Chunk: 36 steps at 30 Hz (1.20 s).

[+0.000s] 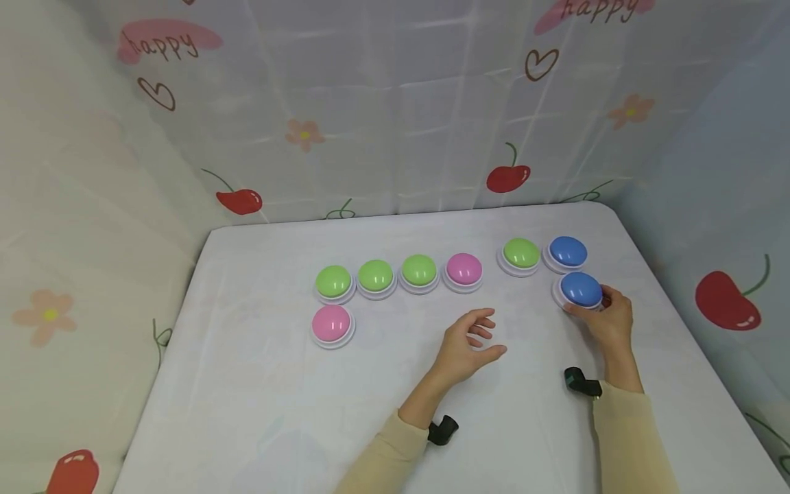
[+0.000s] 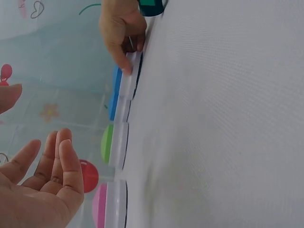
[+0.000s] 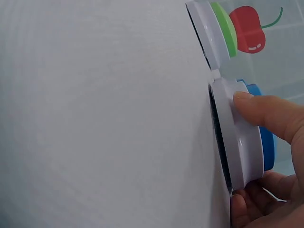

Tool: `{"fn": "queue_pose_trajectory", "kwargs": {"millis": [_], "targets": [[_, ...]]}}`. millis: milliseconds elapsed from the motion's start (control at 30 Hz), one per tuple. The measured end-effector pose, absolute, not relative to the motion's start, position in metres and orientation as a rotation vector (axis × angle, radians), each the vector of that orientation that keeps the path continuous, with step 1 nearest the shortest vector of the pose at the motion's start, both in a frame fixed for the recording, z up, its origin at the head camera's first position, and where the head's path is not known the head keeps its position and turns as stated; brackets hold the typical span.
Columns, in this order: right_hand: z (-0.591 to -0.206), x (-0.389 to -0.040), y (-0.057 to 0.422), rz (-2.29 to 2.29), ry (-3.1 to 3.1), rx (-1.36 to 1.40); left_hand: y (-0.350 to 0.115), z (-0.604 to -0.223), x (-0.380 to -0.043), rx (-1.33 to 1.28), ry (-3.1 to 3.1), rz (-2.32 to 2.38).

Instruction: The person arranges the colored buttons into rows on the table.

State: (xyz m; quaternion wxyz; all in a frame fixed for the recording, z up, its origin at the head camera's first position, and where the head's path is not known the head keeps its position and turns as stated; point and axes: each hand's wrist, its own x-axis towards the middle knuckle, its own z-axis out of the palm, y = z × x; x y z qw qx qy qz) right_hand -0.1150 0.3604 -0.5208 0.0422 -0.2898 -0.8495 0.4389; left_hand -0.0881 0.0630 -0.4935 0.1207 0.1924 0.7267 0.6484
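My right hand (image 1: 607,319) grips the nearer blue push button (image 1: 581,289) by its white base, thumb on one side and fingers on the other. In the right wrist view the thumb (image 3: 266,111) presses the side of that base, which sits at the table surface. Right behind it stands a second blue button (image 1: 568,252), with a green button (image 1: 521,253) on its left. My left hand (image 1: 463,350) is held over the table with fingers spread and nothing in them, in front of a pink button (image 1: 464,269).
Left of that pink button, several green buttons (image 1: 419,271) continue the row. Another pink button (image 1: 330,324) sits in front of the row's left end. The white-covered table (image 1: 247,412) meets printed curtains (image 1: 395,137) at its back and sides.
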Motion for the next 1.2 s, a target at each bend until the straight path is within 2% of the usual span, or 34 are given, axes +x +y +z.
{"fn": "queue_pose_trajectory", "kwargs": {"millis": [300,467,700,1000,1200], "targets": [[-0.518,-0.113,0.357,1.359,-2.594,-0.953,0.082,-0.498,-0.101,0.568,2.209,1.846],[-0.510,-0.107,0.344,1.408,-2.637,-0.889,0.092,-0.495,-0.112,0.567,2.281,1.831],[-0.498,-0.096,0.312,1.438,-2.645,-0.657,0.096,-0.490,-0.122,0.610,2.421,1.814],[-0.485,-0.087,0.275,1.401,-2.641,-0.166,0.086,-0.490,-0.127,0.600,2.519,1.765],[-0.480,-0.086,0.256,1.453,-2.616,-0.017,0.069,-0.485,-0.125,0.579,2.487,1.803]]}}
